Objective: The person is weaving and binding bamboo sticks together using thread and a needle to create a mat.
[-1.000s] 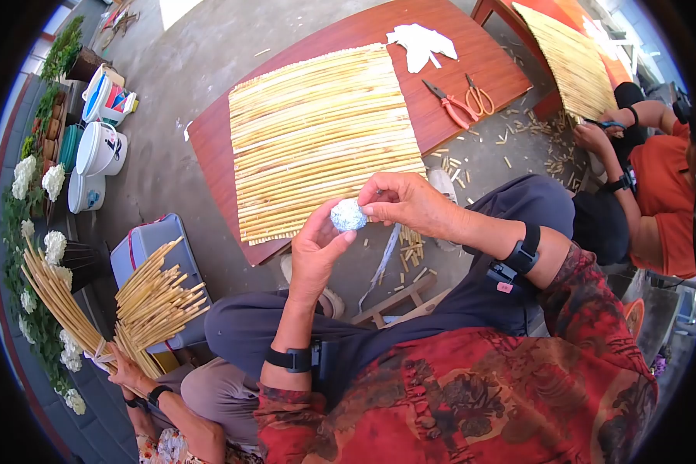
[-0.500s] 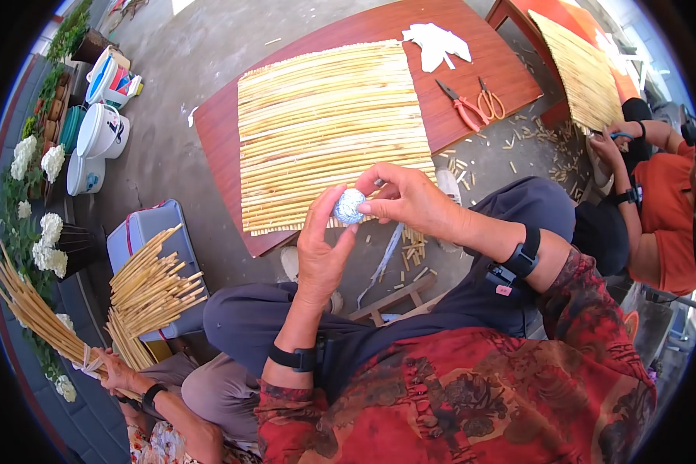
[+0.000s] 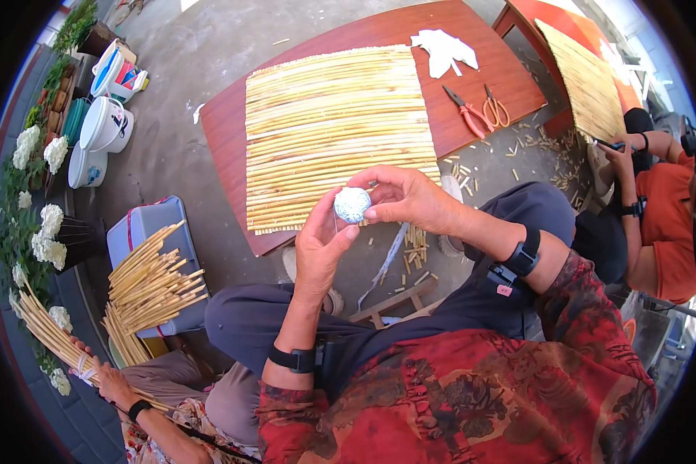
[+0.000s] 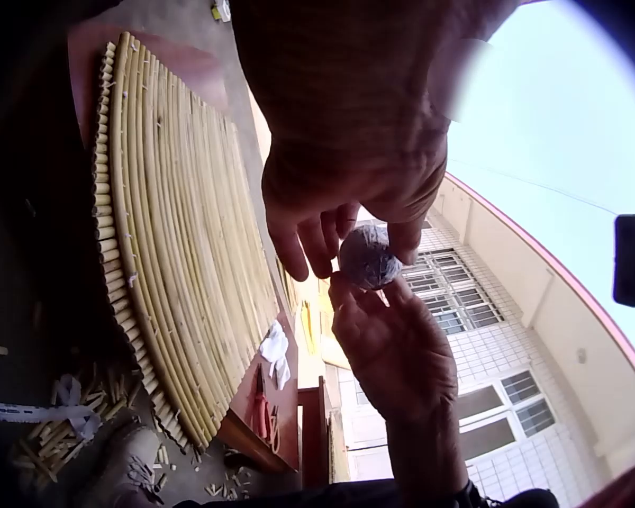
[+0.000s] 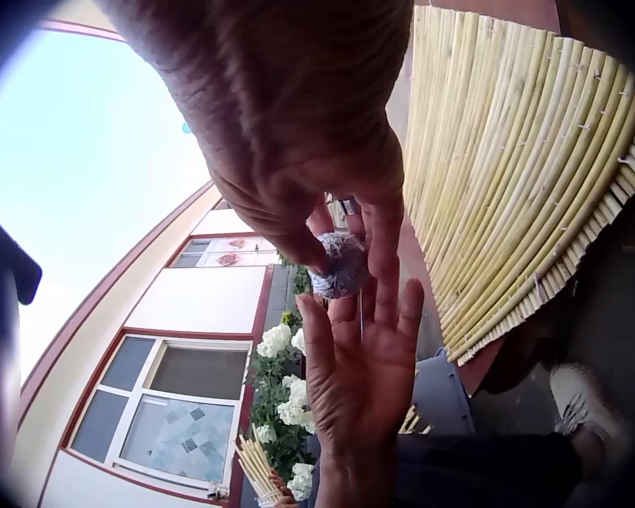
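Holding a small silvery ball [image 3: 353, 205] between them, both hands meet above the near edge of the low red tabletop [image 3: 221, 131]. The left hand [image 3: 319, 249] stands upright with fingers nearly straight, its fingertips touching the ball from below. The right hand [image 3: 406, 199] curls over from the right, thumb and fingers pinching the ball. Under them a reed mat [image 3: 329, 127] covers the middle of the tabletop, reaching its near edge. Toward the far right corner lie white paper scraps [image 3: 445, 51], with red pliers [image 3: 464, 111] and orange scissors [image 3: 496, 108] at the right edge.
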`<action>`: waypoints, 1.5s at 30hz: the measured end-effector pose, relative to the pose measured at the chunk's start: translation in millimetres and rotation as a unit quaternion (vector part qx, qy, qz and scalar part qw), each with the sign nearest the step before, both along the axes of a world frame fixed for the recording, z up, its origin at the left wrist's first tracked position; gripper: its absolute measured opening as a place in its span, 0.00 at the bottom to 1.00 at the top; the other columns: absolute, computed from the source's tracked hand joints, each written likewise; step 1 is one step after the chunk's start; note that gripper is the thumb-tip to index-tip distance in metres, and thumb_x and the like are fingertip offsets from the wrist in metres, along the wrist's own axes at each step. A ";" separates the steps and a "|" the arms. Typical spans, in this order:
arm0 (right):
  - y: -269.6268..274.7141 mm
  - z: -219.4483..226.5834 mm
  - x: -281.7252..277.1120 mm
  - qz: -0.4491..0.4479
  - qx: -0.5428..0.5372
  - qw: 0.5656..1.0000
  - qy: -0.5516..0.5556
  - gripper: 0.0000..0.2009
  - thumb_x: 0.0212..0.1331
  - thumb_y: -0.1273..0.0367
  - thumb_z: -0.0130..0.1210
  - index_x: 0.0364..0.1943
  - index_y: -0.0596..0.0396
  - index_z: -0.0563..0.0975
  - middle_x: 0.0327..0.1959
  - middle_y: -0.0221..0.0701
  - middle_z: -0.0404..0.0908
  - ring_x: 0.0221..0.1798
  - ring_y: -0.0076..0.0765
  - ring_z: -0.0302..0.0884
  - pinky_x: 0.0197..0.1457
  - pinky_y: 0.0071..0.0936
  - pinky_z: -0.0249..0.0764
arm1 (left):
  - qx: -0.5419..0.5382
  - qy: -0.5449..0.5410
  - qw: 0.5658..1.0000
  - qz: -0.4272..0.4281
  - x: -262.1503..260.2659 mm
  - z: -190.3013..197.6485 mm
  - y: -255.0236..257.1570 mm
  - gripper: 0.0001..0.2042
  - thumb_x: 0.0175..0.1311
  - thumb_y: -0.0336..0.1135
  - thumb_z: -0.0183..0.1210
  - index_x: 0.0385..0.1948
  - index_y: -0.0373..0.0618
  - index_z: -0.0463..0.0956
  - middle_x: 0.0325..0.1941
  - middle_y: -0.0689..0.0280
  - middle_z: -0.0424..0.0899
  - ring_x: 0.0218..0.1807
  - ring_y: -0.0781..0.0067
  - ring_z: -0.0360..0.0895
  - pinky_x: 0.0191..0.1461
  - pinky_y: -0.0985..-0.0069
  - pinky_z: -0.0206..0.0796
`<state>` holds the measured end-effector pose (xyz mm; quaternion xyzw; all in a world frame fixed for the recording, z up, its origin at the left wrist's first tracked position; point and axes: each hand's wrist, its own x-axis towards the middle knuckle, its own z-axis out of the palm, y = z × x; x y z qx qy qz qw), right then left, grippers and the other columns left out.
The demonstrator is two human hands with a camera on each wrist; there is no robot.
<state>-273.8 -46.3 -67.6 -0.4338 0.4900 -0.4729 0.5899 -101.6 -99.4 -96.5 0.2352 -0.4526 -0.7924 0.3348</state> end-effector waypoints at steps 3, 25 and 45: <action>1.1 -0.6 2.3 -0.001 -0.017 1.000 0.022 0.17 0.50 0.77 0.54 0.46 0.59 0.70 0.40 0.30 0.73 0.39 0.22 0.72 0.43 0.18 0.71 | 0.006 -0.032 0.999 -0.004 2.4 -1.4 -2.8 0.23 0.52 0.24 0.57 0.52 0.34 0.62 0.50 0.61 0.69 0.53 0.73 0.66 0.56 0.76 0.57; 5.2 13.5 10.0 -0.052 -0.245 0.866 0.433 0.07 0.44 0.77 0.57 0.29 0.57 0.72 0.25 0.31 0.70 0.26 0.30 0.72 0.27 0.21 0.68 | 0.012 -0.001 0.999 0.043 0.6 -4.1 -1.0 0.21 0.52 0.21 0.56 0.50 0.34 0.64 0.47 0.63 0.71 0.50 0.75 0.67 0.54 0.78 0.57; 5.0 15.4 5.4 -0.013 -0.272 0.881 0.388 0.07 0.44 0.79 0.55 0.28 0.57 0.70 0.26 0.32 0.70 0.28 0.31 0.72 0.30 0.23 0.69 | -0.013 -0.032 0.997 0.064 3.5 -3.8 -1.3 0.19 0.51 0.23 0.56 0.48 0.34 0.67 0.44 0.64 0.72 0.47 0.77 0.68 0.52 0.80 0.58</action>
